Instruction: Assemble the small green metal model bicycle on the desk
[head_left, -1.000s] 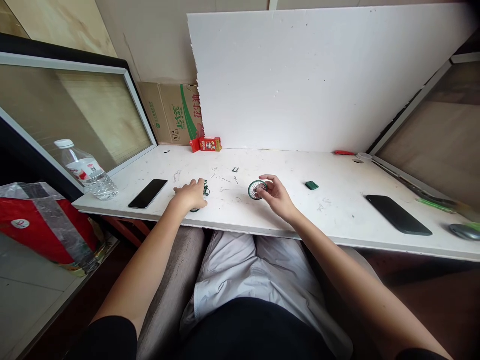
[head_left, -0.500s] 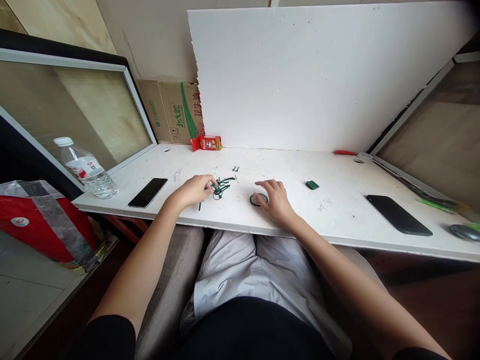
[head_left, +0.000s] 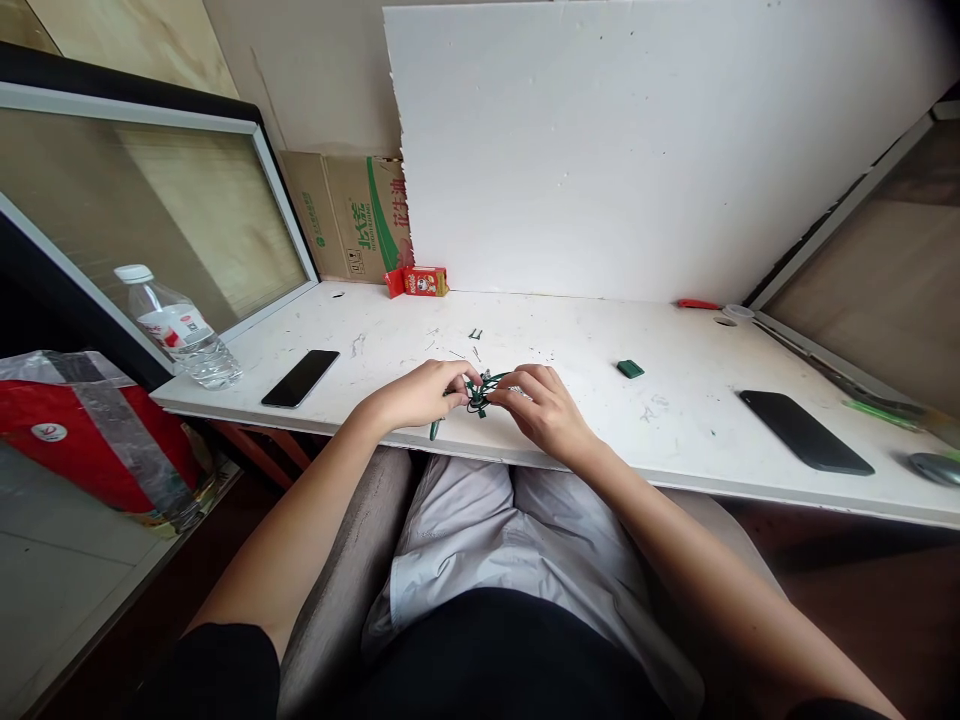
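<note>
Though partly hidden, green frame (head_left: pixel 480 398) between left hand (head_left: pixel 424 393) and right hand (head_left: pixel 546 408), in both their pinches.

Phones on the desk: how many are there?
2: one phone left of the left hand, near the bottle; a second phone right of the right hand. Both lie uncovered.

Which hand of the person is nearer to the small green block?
The right hand. It is at the green part, to the left of the small green block; the left hand is at that part's far side, farther away.
</note>
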